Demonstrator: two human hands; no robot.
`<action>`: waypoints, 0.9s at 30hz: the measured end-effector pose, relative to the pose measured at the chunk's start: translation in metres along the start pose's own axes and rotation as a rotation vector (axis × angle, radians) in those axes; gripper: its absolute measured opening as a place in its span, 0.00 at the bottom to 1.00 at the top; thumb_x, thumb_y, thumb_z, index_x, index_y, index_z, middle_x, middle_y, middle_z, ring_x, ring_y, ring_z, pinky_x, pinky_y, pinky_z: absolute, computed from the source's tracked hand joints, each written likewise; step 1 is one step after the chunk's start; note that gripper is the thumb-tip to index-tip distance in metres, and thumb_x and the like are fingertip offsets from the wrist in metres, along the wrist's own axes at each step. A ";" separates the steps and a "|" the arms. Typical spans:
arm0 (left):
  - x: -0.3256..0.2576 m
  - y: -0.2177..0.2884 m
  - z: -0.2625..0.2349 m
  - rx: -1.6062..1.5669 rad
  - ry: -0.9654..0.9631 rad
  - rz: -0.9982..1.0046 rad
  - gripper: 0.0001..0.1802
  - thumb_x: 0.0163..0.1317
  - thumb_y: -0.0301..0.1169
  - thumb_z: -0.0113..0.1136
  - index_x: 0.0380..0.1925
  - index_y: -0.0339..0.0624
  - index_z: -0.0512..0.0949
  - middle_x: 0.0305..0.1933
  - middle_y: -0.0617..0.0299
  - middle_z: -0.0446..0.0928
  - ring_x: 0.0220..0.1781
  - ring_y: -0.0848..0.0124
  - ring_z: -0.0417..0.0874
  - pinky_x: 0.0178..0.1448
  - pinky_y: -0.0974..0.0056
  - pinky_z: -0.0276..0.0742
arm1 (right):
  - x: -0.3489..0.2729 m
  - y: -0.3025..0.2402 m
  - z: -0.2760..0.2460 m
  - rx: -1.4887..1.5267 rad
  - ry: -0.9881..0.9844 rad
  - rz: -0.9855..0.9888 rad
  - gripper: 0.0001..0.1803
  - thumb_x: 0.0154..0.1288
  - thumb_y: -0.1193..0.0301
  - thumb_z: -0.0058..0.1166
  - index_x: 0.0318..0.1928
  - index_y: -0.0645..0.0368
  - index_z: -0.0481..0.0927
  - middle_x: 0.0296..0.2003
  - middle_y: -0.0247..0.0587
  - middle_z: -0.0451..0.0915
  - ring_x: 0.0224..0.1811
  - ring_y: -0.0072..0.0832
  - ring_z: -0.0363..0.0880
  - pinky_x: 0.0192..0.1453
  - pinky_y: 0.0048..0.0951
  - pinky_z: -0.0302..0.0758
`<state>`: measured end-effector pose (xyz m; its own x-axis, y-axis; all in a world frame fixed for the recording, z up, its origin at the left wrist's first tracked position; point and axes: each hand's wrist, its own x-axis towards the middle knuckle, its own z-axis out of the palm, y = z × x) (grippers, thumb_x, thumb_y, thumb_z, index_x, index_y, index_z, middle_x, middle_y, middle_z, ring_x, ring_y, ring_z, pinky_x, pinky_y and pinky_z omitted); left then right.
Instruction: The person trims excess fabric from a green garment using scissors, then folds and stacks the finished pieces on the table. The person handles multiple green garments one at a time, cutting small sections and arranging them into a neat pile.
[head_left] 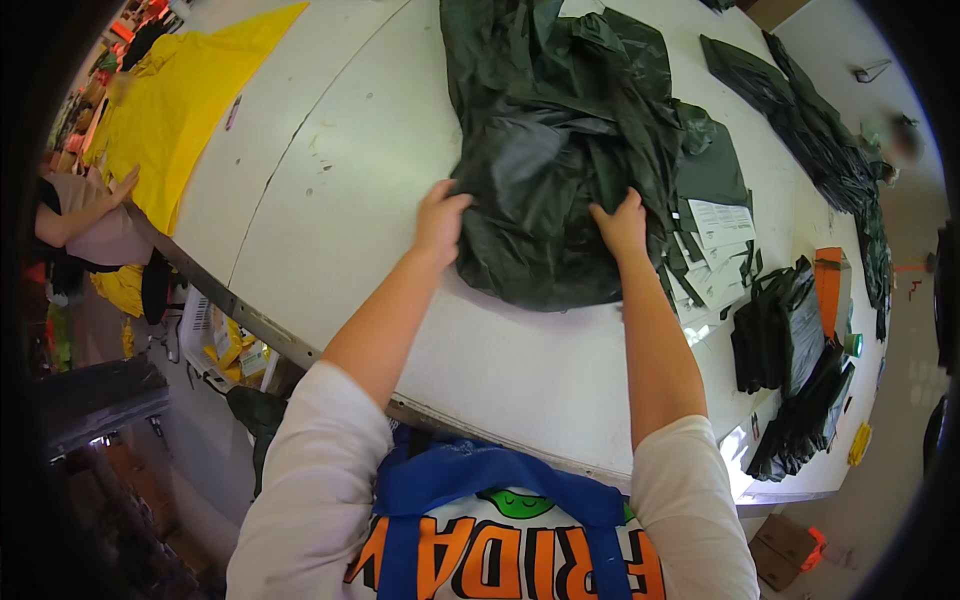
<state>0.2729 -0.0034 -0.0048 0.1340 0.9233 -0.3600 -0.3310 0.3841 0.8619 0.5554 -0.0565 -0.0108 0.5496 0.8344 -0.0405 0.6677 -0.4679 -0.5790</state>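
Observation:
A crumpled, shiny dark green waterproof garment (540, 230) lies on the white table in front of me, its far end running out past the upper edge of the view. At its left edge, my left hand (440, 222) is closed on the material with curled fingers. My right hand (624, 226) grips a fold near the garment's right side, thumb toward the middle. Part of its fingers is hidden in the dark folds. Both forearms reach forward over the table's near edge.
Right of the garment lie dark green pieces with white printed sheets (722, 232). Farther right are stacked black folded bundles (780, 330), an orange box (831, 290) and long dark garments (800, 110). At left, another person's hand (124, 187) touches yellow fabric (190, 95).

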 end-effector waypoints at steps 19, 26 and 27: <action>0.018 -0.028 -0.003 0.961 0.217 0.465 0.31 0.67 0.34 0.49 0.67 0.39 0.52 0.62 0.43 0.64 0.59 0.53 0.67 0.65 0.55 0.63 | -0.033 -0.151 -0.191 1.246 -0.135 -0.446 0.11 0.71 0.76 0.41 0.51 0.60 0.72 0.40 0.40 0.79 0.42 0.26 0.79 0.50 0.32 0.76; -0.201 -0.074 -0.022 -0.495 -0.179 -0.534 0.08 0.61 0.27 0.51 0.41 0.47 0.71 0.37 0.67 0.72 0.36 0.73 0.73 0.46 0.69 0.72 | -0.266 -0.142 -0.202 0.275 -0.265 -0.625 0.11 0.56 0.86 0.48 0.39 0.64 0.76 0.29 0.51 0.80 0.28 0.40 0.82 0.33 0.32 0.78; -0.225 -0.059 -0.013 -0.440 -0.423 -0.783 0.12 0.63 0.30 0.53 0.47 0.47 0.74 0.46 0.65 0.75 0.42 0.73 0.76 0.50 0.65 0.73 | -0.281 -0.137 -0.193 0.311 -0.304 -0.483 0.11 0.57 0.86 0.48 0.40 0.64 0.76 0.29 0.51 0.80 0.28 0.39 0.82 0.32 0.31 0.77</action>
<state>0.2501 -0.2332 0.0209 0.7570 0.3681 -0.5398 -0.3128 0.9295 0.1952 0.4064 -0.2830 0.2374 0.0268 0.9963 0.0811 0.6022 0.0486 -0.7969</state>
